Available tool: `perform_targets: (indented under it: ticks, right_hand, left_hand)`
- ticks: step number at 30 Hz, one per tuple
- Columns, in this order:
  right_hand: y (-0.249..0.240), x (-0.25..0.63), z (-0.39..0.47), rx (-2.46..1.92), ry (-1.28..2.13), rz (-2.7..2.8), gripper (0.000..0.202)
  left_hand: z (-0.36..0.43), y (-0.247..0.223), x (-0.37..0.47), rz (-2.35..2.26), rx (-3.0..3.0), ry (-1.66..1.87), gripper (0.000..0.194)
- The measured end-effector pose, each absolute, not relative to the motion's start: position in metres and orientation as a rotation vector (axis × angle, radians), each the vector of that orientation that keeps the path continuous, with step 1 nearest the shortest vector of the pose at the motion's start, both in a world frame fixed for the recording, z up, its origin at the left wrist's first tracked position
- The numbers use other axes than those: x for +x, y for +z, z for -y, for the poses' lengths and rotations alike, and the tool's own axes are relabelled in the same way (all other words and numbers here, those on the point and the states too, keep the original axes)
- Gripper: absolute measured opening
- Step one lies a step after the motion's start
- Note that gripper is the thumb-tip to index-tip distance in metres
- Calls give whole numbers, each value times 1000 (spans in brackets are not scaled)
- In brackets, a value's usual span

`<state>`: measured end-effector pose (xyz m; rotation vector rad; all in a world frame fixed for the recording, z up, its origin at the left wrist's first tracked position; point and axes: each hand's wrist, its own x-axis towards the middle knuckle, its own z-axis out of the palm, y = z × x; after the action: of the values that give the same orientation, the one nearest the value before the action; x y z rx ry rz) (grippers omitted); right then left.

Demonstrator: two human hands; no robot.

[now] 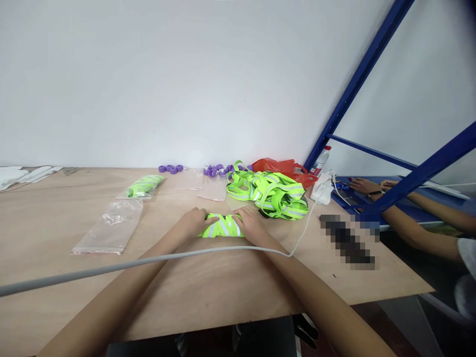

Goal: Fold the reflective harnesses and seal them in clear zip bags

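Note:
A folded bundle of neon-green reflective straps (222, 226) with silver stripes lies on the wooden table (208, 292). My left hand (193, 221) grips its left end, and my right hand (250, 225) grips the right end, thumbs on top. Behind my right hand is a loose heap of the same green straps (278, 193). To the left, a flat clear plastic bag (111, 228) lies on the wood. Just beyond it rests another clear bag with a green strap bundle (145, 186) inside.
Purple rolls (170, 169), more clear bags (211, 188) and a red plastic bag (282, 166) line the wall. A white cable (163, 258) crosses before me from a power strip (322, 188). A bottle (321, 161) and blue frame (349, 84) stand right, near another person's hands (362, 186).

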<state>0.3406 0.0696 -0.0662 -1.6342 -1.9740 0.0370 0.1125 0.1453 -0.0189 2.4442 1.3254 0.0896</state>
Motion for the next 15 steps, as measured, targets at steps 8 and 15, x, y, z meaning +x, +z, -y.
perform_targets:
  ticks: [8,15]
  right_hand:
    - [-70,337,-74,-1710,-86,2043,19]
    - [-64,338,-72,-1699,35,2025,23]
  left_hand:
    - [-172,11,122,-1308,2076,-299,67]
    - [-177,14,127,-1230,1847,-399,67]
